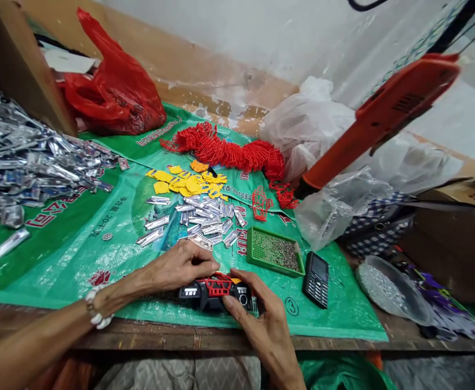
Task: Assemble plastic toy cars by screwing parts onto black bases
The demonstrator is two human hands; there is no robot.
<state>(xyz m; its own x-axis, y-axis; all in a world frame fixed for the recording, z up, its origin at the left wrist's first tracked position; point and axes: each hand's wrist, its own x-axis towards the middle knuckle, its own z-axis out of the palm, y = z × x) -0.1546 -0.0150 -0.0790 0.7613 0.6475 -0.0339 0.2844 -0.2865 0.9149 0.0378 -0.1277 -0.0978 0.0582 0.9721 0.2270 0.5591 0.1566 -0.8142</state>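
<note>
A small black toy car with a red frame part on top [213, 291] lies near the front edge of the green sheet [70, 254]. My left hand [180, 265] is curled over the car's left side, its fingers pinched on the red part. My right hand [262, 319] grips the car's right end from the front. Just behind lie silver strips [197, 219], yellow pieces [188, 183], one loose red frame [261, 203] and a heap of red frames [229, 149].
A green tray of small screws [276, 250] and a black phone [316, 279] sit right of my hands. An orange electric screwdriver [379, 119] hangs over clear plastic bags. A big silver pile [21, 157], a red bag [111, 86] and a clear bowl [392, 290] surround the area.
</note>
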